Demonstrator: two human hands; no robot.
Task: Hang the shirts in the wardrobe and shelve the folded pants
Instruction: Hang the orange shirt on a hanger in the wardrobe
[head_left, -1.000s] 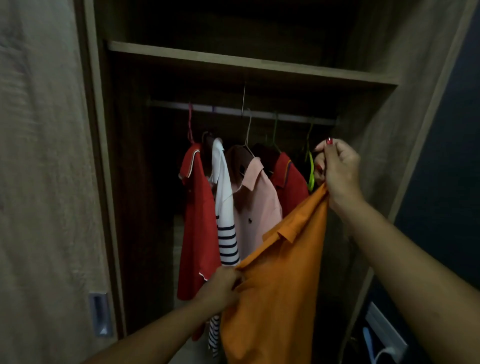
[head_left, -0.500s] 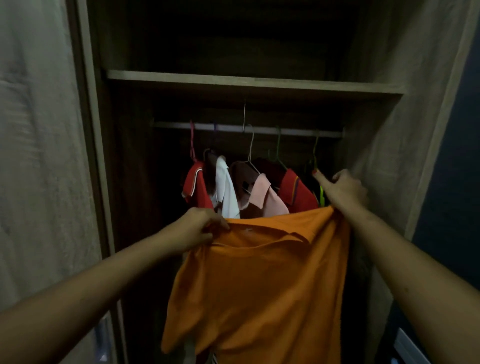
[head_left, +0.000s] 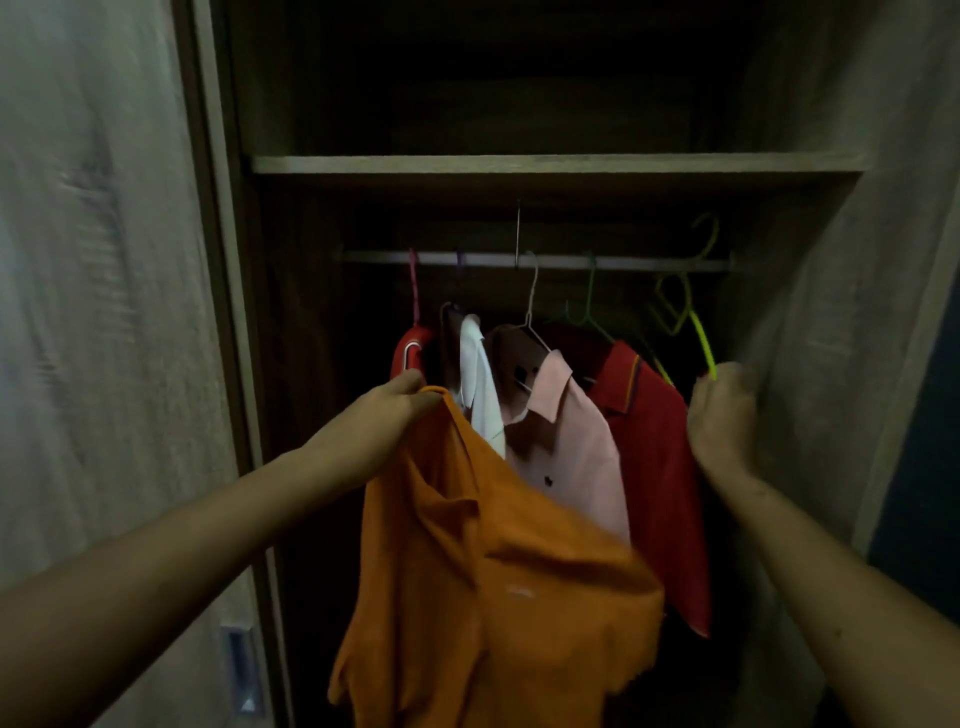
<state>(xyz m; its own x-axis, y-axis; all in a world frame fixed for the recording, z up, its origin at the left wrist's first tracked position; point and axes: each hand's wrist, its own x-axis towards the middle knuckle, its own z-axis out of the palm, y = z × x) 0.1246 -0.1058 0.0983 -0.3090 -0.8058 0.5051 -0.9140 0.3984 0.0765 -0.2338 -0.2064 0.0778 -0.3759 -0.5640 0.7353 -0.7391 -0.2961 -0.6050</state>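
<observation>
open wardrobe (head_left: 519, 165), shirts (head_left: 561, 431) hung on its rail (head_left: 561, 261). below the rail an orange shirt (head_left: 493, 571) dangles, its shoulder gripped by the left hand (head_left: 397, 402). under the rail's right end the right hand (head_left: 722, 415) clutches a yellow-green hanger (head_left: 702, 338), likely to go inside the collar next. hook blurred; pants unseen.

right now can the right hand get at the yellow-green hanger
Likely yes: the right hand seems to grip the lower end of the yellow-green hanger, beside the red shirt; nothing blocks it.
</observation>
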